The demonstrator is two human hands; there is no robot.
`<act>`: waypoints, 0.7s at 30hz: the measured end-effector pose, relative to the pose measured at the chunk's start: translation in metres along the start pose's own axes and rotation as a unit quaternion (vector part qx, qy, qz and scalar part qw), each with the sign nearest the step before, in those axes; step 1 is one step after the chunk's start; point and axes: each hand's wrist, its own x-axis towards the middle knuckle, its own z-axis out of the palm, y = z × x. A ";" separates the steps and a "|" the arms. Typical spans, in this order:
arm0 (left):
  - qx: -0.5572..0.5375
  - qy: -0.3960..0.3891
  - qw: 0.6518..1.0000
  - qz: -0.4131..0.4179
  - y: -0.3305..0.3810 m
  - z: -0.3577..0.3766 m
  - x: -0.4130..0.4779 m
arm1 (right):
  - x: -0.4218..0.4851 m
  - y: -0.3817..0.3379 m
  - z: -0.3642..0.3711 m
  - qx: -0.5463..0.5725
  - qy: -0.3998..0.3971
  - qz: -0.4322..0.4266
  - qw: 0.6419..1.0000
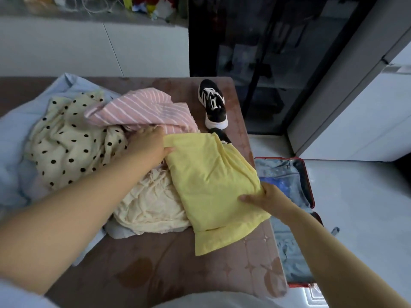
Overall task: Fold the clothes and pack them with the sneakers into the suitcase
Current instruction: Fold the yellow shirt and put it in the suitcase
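Note:
A folded yellow garment [213, 185] lies at the right side of the bed. My left hand [149, 145] grips its far left corner, thumb on top. My right hand [264, 200] pinches its near right edge. To the left lie a cream garment [151, 205], a polka-dot cream garment [69, 141] and a pink striped shirt [144, 110]. One black-and-white sneaker [213, 103] stands at the bed's far right corner; a second sneaker [222, 135] shows only partly behind the yellow garment. The open red suitcase [309, 185] lies on the floor right of the bed.
The bed has a brown patterned cover [178, 267] and a light blue sheet [13, 138] bunched at the left. A dark glass cabinet [266, 52] stands beyond the bed, white cabinets [367, 118] at the right. White floor [360, 218] surrounds the suitcase.

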 end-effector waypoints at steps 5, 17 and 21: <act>-0.014 -0.027 0.997 -0.067 0.015 -0.003 0.002 | -0.006 -0.005 -0.015 0.008 -0.024 -0.022 0.999; -0.312 -0.019 0.948 -0.057 -0.038 -0.038 -0.061 | -0.069 -0.036 -0.069 -0.015 -0.050 -0.087 0.995; -0.391 -0.068 0.915 -0.067 -0.079 -0.043 -0.135 | -0.072 -0.053 -0.067 -0.143 -0.080 -0.086 0.983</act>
